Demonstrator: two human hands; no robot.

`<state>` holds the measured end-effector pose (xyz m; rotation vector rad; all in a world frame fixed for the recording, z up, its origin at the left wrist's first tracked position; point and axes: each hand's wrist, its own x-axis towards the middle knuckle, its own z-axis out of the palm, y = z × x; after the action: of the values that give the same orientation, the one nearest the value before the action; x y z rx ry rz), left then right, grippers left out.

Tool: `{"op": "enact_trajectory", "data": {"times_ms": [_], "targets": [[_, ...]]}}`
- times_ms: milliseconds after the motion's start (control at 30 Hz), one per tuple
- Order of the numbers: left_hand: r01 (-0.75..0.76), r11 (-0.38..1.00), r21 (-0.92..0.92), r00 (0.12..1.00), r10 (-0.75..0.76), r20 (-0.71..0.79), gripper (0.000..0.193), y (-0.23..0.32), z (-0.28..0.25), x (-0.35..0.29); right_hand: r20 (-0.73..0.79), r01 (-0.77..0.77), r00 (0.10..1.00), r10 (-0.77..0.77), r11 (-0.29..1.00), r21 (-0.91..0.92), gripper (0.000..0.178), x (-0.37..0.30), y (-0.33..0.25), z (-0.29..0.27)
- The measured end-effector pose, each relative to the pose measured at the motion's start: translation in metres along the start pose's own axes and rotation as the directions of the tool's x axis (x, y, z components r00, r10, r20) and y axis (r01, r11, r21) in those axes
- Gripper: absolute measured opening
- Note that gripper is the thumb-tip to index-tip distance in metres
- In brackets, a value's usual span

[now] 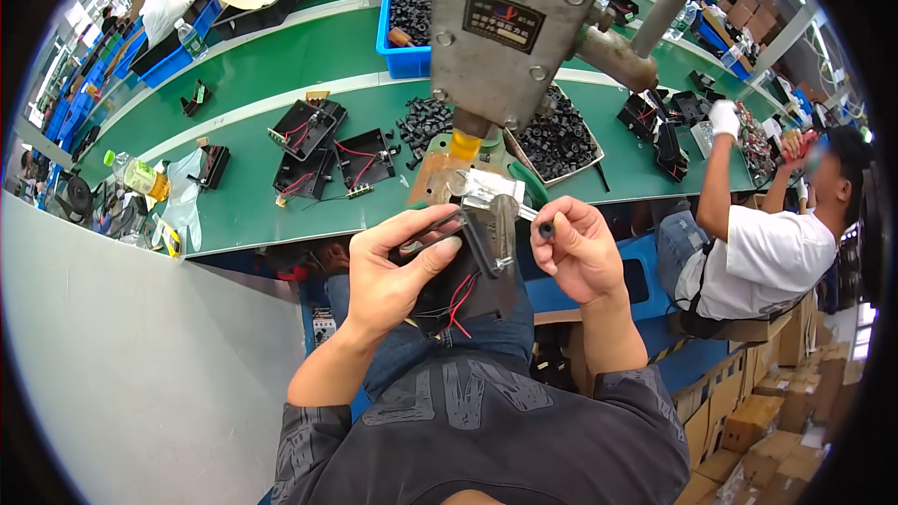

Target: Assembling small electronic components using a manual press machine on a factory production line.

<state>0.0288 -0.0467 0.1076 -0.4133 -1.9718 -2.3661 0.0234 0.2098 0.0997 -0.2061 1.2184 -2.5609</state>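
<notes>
My left hand (398, 271) grips the black housing (468, 285), long axis tilted away toward the press (496, 28). Right hand (580, 252) pinches a small black knob (545, 229), end-on.

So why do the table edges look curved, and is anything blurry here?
Head view: the fisheye lens bends the long green workbench toward the dark round rim; lighting is even overhead, with soft shadows. The left hand on the black wired plastic part is sharp, as is the right hand; the far corners smear.

Bright, even overhead light, soft shadows, strong fisheye bending and black vignette at the rim.
</notes>
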Motion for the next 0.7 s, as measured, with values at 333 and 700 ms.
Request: {"op": "enact_trajectory", "data": {"times_ms": [333, 700], "targets": [[-0.029, 0.992, 0.124, 0.999, 0.032, -0.020, 0.037, 0.005, -0.003, -0.005, 0.001, 0.148, 0.985, -0.170, 0.852, -0.502, 0.016, -0.008, 0.014, 0.033], [-0.222, 0.860, 0.459, 0.968, 0.250, 0.001, 0.038, 0.012, 0.006, -0.011, 0.245, 0.383, 0.894, -0.376, 0.355, -0.853, 0.004, -0.003, 0.011, 0.048]]}}
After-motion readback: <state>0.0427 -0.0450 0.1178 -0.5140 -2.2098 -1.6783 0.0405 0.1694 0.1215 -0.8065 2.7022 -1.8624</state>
